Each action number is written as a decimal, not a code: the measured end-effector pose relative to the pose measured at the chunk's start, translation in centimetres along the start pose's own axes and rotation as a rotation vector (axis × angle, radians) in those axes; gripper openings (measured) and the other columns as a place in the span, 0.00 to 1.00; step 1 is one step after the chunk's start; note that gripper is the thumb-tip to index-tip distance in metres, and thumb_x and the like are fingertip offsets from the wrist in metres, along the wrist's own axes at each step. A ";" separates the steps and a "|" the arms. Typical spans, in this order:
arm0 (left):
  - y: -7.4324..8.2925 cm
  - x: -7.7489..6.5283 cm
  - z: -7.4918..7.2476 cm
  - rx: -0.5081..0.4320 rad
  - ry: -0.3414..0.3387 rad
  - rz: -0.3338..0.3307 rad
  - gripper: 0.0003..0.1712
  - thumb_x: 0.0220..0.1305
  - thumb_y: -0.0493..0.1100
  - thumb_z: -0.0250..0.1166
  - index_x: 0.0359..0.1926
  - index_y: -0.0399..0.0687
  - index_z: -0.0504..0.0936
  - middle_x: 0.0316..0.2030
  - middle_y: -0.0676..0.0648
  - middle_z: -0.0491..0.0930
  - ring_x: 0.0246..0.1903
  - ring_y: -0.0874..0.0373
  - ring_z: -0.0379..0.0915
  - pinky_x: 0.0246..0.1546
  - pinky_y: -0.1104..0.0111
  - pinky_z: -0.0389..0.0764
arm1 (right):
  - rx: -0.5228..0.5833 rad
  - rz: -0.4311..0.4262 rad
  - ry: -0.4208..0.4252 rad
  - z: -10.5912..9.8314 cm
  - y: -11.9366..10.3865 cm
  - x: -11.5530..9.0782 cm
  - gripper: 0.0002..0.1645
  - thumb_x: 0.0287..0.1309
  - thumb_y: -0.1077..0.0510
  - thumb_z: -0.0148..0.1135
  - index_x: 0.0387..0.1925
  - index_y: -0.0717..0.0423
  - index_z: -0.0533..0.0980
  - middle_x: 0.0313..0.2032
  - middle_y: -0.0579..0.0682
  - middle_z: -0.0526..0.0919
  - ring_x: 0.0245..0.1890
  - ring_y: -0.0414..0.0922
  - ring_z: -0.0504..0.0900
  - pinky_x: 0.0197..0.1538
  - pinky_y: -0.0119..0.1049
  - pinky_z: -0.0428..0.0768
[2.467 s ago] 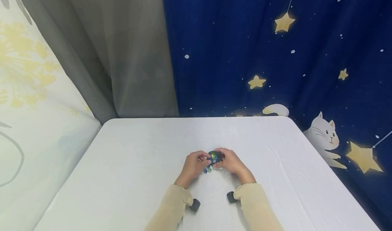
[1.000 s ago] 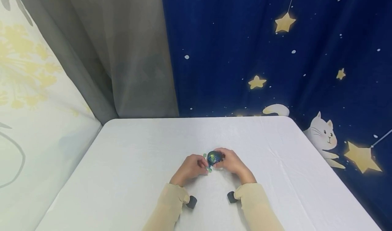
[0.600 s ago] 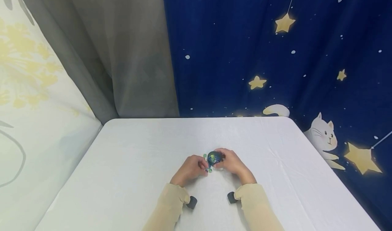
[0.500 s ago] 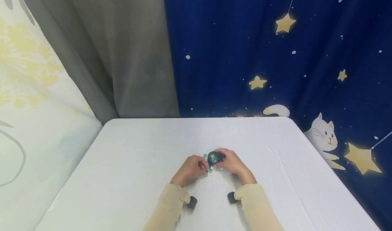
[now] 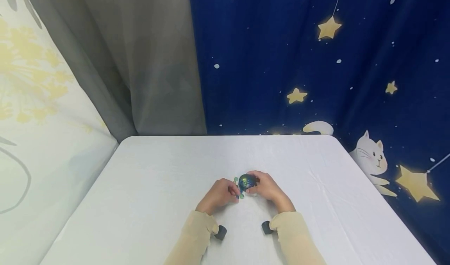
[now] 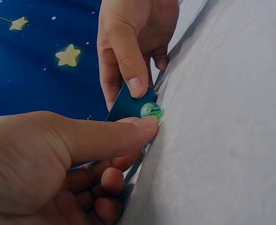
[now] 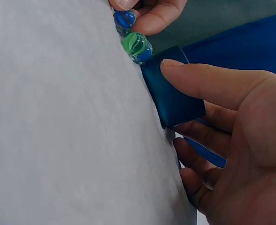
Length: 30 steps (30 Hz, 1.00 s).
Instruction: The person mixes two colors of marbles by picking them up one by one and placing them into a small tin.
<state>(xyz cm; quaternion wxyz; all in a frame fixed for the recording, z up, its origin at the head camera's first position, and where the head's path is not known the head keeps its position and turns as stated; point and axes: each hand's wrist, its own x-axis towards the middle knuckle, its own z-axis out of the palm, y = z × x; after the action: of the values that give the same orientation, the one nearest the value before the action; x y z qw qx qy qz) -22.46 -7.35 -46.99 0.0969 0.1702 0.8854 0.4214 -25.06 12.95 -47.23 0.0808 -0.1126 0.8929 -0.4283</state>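
Note:
A small dark teal cup (image 5: pixel 247 182) stands on the white table, with blue and green marbles visible inside from above. My right hand (image 5: pixel 265 185) grips it, thumb on the near wall and fingers round the far side, as the right wrist view shows the cup wall (image 7: pixel 171 91). Left of the cup, my left hand (image 5: pixel 220 192) is low at the table. Its thumb and forefinger pinch a blue marble (image 7: pixel 125 19). A green marble (image 7: pixel 134 43) lies between that hand and the cup. Several loose marbles, one a green marble (image 5: pixel 241 196), lie beside the cup, partly hidden by my left fingers.
The white table (image 5: pixel 168 171) extends round both hands. Black wrist-worn blocks, such as the left block (image 5: pixel 220 233), sit under the sleeve cuffs. A grey curtain (image 5: pixel 161 70) and a blue starry curtain (image 5: pixel 260 54) hang behind the table.
My left hand has come away from the cup's rim, down and left to the loose marbles, and now pinches a blue one. My right hand keeps its grip on the cup.

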 end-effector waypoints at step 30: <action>0.5 -0.2 -0.8 -0.048 0.102 -0.095 0.04 0.53 0.37 0.72 0.31 0.49 0.86 0.27 0.56 0.79 0.31 0.59 0.73 0.38 0.61 0.75 | 0.016 -0.014 0.000 -0.2 0.2 -0.1 0.32 0.41 0.63 0.77 0.53 0.52 0.79 0.52 0.54 0.81 0.54 0.56 0.77 0.57 0.55 0.71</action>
<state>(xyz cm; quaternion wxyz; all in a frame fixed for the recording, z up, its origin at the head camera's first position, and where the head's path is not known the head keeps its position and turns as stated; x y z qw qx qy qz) -22.45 -7.76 -46.10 0.0756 0.1039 0.8859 0.4458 -25.03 13.19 -47.25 0.0788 -0.1180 0.8887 -0.4360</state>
